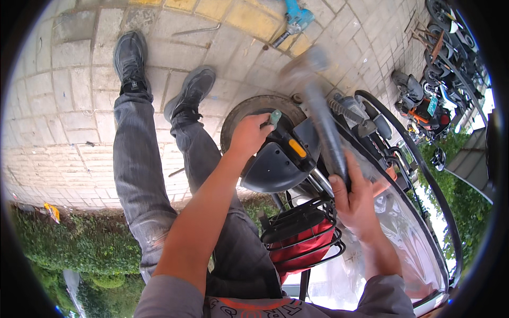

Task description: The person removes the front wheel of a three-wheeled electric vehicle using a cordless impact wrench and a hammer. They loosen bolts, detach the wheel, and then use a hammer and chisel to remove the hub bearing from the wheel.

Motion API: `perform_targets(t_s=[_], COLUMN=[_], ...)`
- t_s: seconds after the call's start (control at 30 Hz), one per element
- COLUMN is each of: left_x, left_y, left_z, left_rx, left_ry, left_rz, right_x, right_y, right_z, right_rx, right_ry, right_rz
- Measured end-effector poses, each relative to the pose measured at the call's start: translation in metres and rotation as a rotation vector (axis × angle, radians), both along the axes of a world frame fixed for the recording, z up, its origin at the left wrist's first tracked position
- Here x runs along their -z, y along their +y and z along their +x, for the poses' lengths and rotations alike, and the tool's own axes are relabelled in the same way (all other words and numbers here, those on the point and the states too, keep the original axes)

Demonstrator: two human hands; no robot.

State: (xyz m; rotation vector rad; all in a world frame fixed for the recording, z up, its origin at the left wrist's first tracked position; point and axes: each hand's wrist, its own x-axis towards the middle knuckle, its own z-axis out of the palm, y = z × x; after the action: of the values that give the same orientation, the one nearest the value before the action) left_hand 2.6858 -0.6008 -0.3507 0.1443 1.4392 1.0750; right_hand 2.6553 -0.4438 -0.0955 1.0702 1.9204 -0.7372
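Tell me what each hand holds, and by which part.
Right hand: a hammer, by the end of its handle. Left hand: a small greenish piece, pinched near its visible end.

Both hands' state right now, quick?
Left hand: closed, fingers around a greenish piece, partly hidden.
Right hand: closed, holding a hammer by its handle; the head is motion-blurred.
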Motion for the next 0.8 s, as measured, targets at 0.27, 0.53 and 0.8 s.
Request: perform_targets(t_s=[0.27, 0.53, 0.8], left_x=[-0.009, -0.009, -0.003], left_y=[0.001, -0.002, -0.017], left_z=[-0.005, -0.011, -0.001], left_rx=[0.019, 0.151, 0.111], left_ry=[-0.040, -0.074, -0.076], left_rz=[-0.013, -0.071, -0.049], right_x=[0.009, 0.013, 0.019], right_y=[0.003, -0.003, -0.016], right_z=[0.017, 0.027, 0.028], right_rx=[-0.045, -0.095, -0.150], right_ry=[-0.155, -0.247, -0.198], right_rz=[-0.049, -0.041, 0.001])
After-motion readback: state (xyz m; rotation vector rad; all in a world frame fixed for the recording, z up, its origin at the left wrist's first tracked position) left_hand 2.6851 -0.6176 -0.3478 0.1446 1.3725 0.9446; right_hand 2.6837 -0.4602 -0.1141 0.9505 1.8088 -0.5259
